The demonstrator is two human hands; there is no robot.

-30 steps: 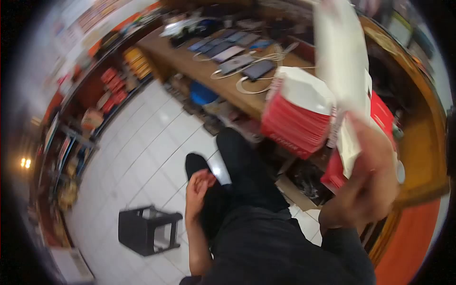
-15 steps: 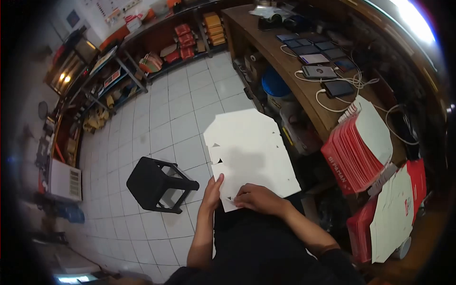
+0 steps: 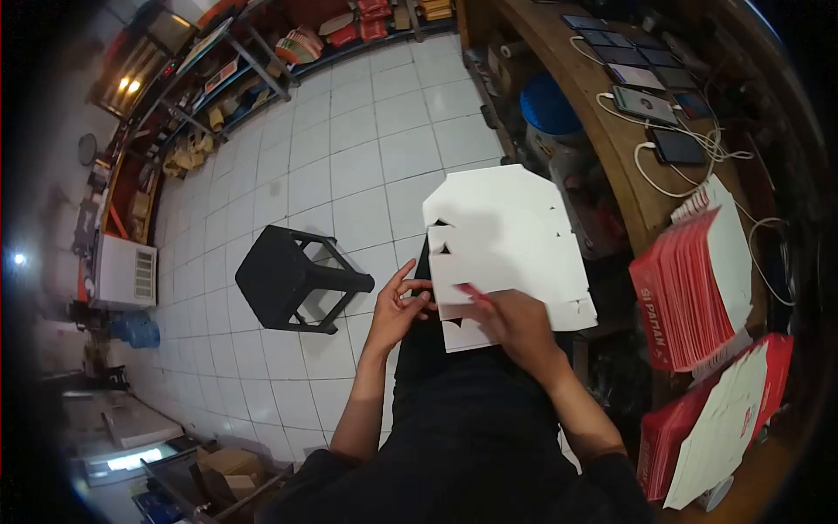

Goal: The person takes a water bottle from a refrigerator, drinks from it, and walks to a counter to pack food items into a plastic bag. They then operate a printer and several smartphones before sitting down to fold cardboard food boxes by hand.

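A flat white die-cut cardboard sheet [image 3: 506,236] lies across the lap, with small triangular cutouts near its edges. My right hand [image 3: 519,332] is over the sheet's lower part, fingers closed and blurred; a small red piece [image 3: 471,291] sticks out from them. Beside the sheet's left edge is my left hand [image 3: 402,307], its fingers apart and nothing held.
A black stool [image 3: 292,275] stands on the tiled floor at left. Right of the lap, a wooden table [image 3: 611,166] bears phones [image 3: 644,103] with white cables. Stacked red-and-white cardboard [image 3: 685,301] and more folded cardboard [image 3: 720,419] sit at the right.
My left hand has let go of the sheet's edge and opened. My right hand has moved up and right, and a red piece now shows at its fingers. The view has shifted.
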